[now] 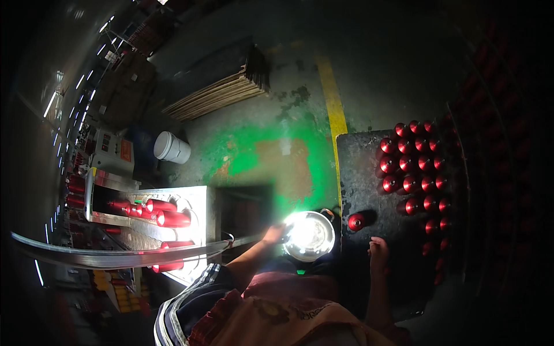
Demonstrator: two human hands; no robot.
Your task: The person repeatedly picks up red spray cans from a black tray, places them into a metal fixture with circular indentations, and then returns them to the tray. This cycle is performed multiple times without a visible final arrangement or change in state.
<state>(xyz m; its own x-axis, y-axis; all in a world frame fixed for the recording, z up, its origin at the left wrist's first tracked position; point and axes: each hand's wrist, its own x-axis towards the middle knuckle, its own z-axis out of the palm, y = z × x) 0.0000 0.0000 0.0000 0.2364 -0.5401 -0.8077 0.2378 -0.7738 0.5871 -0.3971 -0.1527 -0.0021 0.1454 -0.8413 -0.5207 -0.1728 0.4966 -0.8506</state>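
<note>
My left hand rests on the rim of a shiny round metal bowl that glares with reflected light. My right hand lies low on a dark flat board, fingers curled, with nothing visibly in it. A single red metal cylinder stands on the board just up and left of that hand. Several more red cylinders stand in rows at the board's right side.
A metal machine at my left carries several red cylinders lying on their sides. A white bucket and a stack of flat boards sit on the concrete floor beyond. A yellow floor line runs past the board.
</note>
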